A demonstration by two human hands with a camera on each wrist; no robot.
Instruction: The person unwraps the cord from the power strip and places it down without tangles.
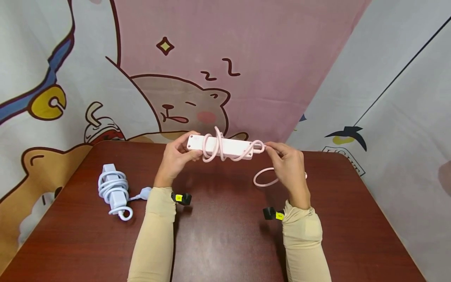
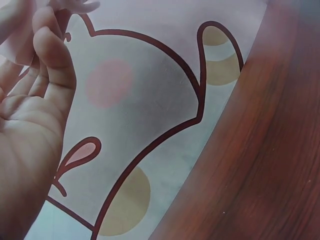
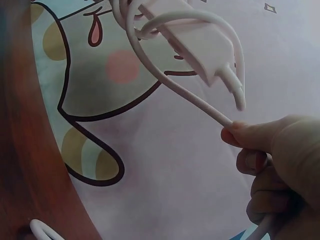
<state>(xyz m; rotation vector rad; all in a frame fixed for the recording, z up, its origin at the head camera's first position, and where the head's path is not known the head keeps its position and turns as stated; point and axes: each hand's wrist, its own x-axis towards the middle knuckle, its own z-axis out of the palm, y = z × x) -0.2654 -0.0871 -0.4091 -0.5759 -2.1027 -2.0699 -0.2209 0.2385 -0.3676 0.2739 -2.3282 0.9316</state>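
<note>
A pink power strip is held up over the far part of the table, its cord looped around its body. My left hand grips the strip's left end between thumb and fingers. At the other end, my right hand pinches the pink cord between thumb and forefinger, a little beyond where the cord leaves the strip. A loose loop of that cord hangs down beside the right hand. In the left wrist view, only a blurred corner of the strip shows at the left hand.
On the left of the brown table lies a pale blue power strip wound in its own cord, its plug near the left forearm. A printed cartoon curtain hangs behind the table.
</note>
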